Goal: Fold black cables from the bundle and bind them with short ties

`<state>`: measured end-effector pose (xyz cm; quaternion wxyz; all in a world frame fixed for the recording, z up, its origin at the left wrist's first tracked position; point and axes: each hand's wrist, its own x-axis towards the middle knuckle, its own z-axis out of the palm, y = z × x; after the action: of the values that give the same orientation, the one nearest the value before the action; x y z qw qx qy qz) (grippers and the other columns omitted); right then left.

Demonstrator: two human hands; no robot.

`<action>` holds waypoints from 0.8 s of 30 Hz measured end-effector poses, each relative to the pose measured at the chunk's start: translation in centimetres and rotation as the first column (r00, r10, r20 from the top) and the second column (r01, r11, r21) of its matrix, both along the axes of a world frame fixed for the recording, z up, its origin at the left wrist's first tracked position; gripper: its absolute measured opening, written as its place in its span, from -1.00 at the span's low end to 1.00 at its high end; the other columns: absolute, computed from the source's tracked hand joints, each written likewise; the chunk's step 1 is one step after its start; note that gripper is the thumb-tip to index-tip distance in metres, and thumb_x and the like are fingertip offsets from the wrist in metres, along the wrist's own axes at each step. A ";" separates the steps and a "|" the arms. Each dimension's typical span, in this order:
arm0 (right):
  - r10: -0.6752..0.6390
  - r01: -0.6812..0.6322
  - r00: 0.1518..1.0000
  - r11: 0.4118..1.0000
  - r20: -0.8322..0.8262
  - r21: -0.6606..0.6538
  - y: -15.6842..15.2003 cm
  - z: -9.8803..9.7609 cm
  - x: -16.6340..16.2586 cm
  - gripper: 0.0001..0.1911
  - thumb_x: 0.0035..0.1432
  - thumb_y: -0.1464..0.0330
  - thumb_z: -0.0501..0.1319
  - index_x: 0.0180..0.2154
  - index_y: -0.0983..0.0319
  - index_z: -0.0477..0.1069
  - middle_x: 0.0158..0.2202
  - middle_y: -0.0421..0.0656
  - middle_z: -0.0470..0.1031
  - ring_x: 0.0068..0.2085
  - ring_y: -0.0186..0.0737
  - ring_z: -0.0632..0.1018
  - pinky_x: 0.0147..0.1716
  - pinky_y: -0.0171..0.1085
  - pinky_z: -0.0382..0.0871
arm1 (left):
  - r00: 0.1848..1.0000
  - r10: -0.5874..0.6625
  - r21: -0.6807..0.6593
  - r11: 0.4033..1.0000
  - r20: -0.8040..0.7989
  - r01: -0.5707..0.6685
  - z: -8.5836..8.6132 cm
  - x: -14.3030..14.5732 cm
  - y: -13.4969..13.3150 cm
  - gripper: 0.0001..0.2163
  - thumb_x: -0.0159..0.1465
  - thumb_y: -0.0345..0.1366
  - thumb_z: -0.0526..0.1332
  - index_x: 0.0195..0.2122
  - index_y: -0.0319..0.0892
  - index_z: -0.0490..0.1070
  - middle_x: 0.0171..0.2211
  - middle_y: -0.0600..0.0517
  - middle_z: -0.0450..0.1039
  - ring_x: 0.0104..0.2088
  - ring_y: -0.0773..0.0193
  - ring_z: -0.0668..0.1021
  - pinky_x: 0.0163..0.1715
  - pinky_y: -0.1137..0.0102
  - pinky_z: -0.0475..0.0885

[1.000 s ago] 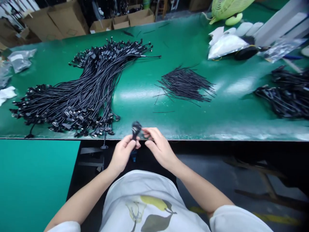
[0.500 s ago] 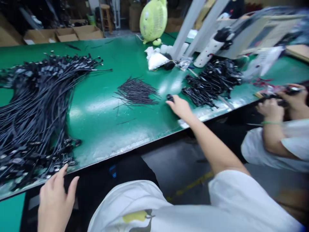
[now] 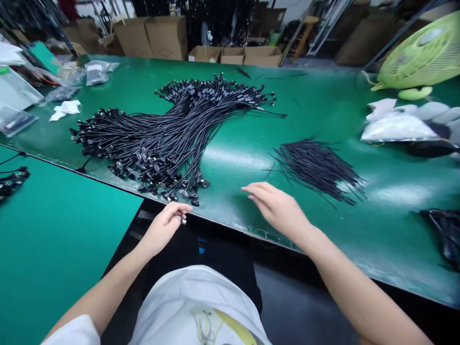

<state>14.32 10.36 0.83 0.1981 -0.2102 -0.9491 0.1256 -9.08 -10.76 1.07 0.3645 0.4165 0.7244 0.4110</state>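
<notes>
A big fan of black cables with metal connectors (image 3: pixel 168 139) lies on the green table (image 3: pixel 230 158), its connector ends reaching the near edge. My left hand (image 3: pixel 165 227) is at that edge, its fingers pinched on one small connector end (image 3: pixel 183 220). My right hand (image 3: pixel 278 208) hovers flat over the table with its fingers stretched out toward the left and nothing in it. A loose pile of thin black ties (image 3: pixel 318 167) lies just beyond and to the right of my right hand.
A lower green surface (image 3: pixel 61 239) adjoins at the left, with some black cables (image 3: pixel 10 179) on it. Plastic bags (image 3: pixel 395 127) and a green fan (image 3: pixel 420 57) sit at the right; another black bundle (image 3: pixel 445 235) lies at the far right edge. Cardboard boxes (image 3: pixel 154 36) stand behind.
My right hand has come back from the far right pile, without the small bundle it held, to the table's middle. My left hand has closed on a connector end. The view has swung left.
</notes>
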 end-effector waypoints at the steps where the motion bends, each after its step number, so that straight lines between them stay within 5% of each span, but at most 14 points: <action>1: 0.053 -0.052 0.998 0.998 0.032 -0.026 -0.3 0.1 -2.4 -0.68 0.35 0.40 -0.01 0.00 0.20 0.44 -0.03 -0.08 0.49 -0.11 -0.18 0.54 -0.16 -0.20 0.44 | 0.985 -0.061 -0.010 0.998 -0.163 0.060 0.0 -0.5 -0.3 -0.72 0.26 -0.37 0.03 -0.10 -0.13 0.49 -0.12 -0.03 0.47 -0.08 0.17 0.51 0.06 0.20 0.38; 5: 0.130 -0.128 0.989 0.991 0.077 -0.022 1.5 0.0 -10.7 -0.60 0.30 0.54 -0.04 0.02 0.21 0.44 0.02 -0.11 0.47 -0.06 -0.20 0.51 -0.14 -0.24 0.41 | 0.808 -0.237 -0.089 0.970 -0.539 0.226 -0.6 -2.7 -1.9 -0.73 0.31 -0.36 0.03 -0.09 -0.10 0.50 -0.06 -0.03 0.51 0.02 0.11 0.48 0.14 0.09 0.29; 9: 0.073 -0.095 0.987 0.984 0.143 0.151 4.1 -0.1 -18.6 -0.65 0.30 0.51 0.01 0.03 0.23 0.42 0.08 -0.03 0.42 -0.04 -0.16 0.48 -0.16 -0.26 0.37 | 0.793 -0.200 -0.040 0.975 -0.575 0.217 -0.2 -4.0 -2.9 -0.73 0.37 -0.30 0.02 -0.04 -0.12 0.46 0.01 -0.04 0.49 0.06 0.15 0.46 0.13 0.17 0.33; 13: 0.090 -0.177 0.952 0.942 0.292 0.285 5.3 0.6 -22.9 -0.72 0.32 0.52 -0.01 -0.18 0.34 0.48 -0.12 0.04 0.49 -0.15 -0.20 0.48 -0.18 -0.28 0.32 | 0.800 -0.117 0.050 0.982 -0.589 0.180 0.8 -4.9 -3.8 -0.74 0.39 -0.30 0.00 -0.05 -0.13 0.45 -0.02 -0.04 0.50 0.03 0.19 0.49 0.08 0.24 0.39; 19: 0.133 -0.165 0.985 0.911 0.110 0.378 5.5 2.0 -18.4 -0.68 0.30 0.53 -0.06 -0.10 0.30 0.44 -0.02 0.02 0.47 -0.04 -0.15 0.45 -0.05 -0.23 0.33 | 0.760 0.235 0.297 0.953 -0.606 -0.058 1.4 -5.8 -4.7 -0.58 0.39 -0.22 0.01 0.26 -0.13 0.15 0.16 -0.14 0.34 0.15 0.12 0.42 0.15 0.16 0.36; 24: 0.171 -0.132 0.977 0.955 -0.127 0.267 5.3 2.4 -12.2 -0.68 0.32 0.47 -0.10 -0.13 0.21 0.41 -0.07 -0.05 0.48 -0.05 -0.19 0.47 -0.06 -0.21 0.39 | 0.678 0.109 0.277 0.950 -0.727 0.143 1.2 -4.7 -0.3 -0.49 0.39 -0.17 0.01 0.33 -0.20 -0.01 0.26 -0.23 0.21 0.27 0.04 0.28 0.22 0.08 0.25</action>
<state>2.15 15.68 3.19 0.2837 -0.0992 -0.9532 0.0319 -13.82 -11.04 2.29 -0.0233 0.6049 0.7312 0.3146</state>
